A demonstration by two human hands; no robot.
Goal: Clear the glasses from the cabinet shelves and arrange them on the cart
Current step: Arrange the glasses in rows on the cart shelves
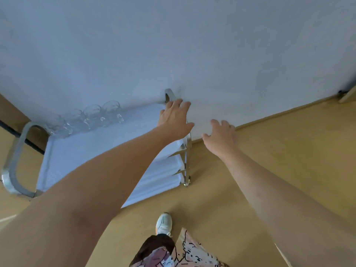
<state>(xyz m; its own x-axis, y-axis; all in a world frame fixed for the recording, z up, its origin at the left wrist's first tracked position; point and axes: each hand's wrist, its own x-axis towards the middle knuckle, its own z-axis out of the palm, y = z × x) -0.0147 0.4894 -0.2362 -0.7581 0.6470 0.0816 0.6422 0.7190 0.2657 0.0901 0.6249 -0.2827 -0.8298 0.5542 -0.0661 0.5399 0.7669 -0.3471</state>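
Note:
A metal cart with white shelves stands against a white wall. Several clear glasses sit in a row along the far edge of its top shelf. My left hand reaches over the cart's right end, fingers spread, close to the curved metal handle; whether it touches the handle I cannot tell. My right hand hovers to the right of the cart, over the wall's base, with relaxed fingers, holding nothing. No cabinet shows in this view.
The white wall fills the upper view. Tan floor spreads to the right and front. A second cart handle loops at the left end. My white shoe steps forward below. A dark cable runs at the left.

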